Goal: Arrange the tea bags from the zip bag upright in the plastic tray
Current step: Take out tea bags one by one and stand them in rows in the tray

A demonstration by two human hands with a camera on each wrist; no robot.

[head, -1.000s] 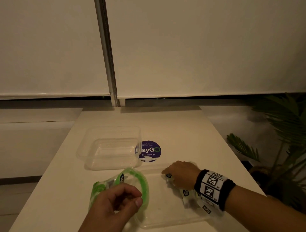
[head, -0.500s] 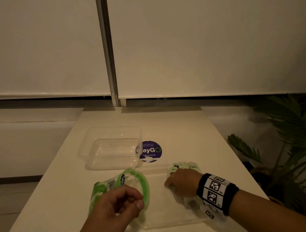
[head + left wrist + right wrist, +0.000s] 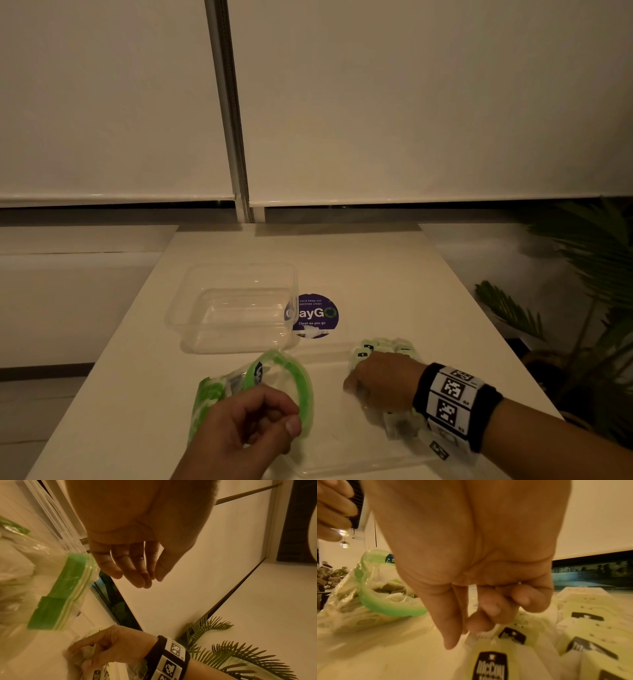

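The right hand (image 3: 383, 380) rests low in the shallow clear tray (image 3: 329, 455) nearest the person, its fingers curled onto a row of tea bags (image 3: 493, 662), setting them in place; whether it truly pinches one I cannot tell. The bags are flat pale-green paper sachets with dark labels, leaning together. The left hand (image 3: 246, 431) hovers by the mouth of the zip bag (image 3: 219, 394), fingers loosely curled and holding nothing. The bag is soft, crinkly clear film with a green zip band gaping open, more sachets inside. I judge the filling step partly done; next calls for another handful. A deeper clear container (image 3: 236, 308) stands behind.
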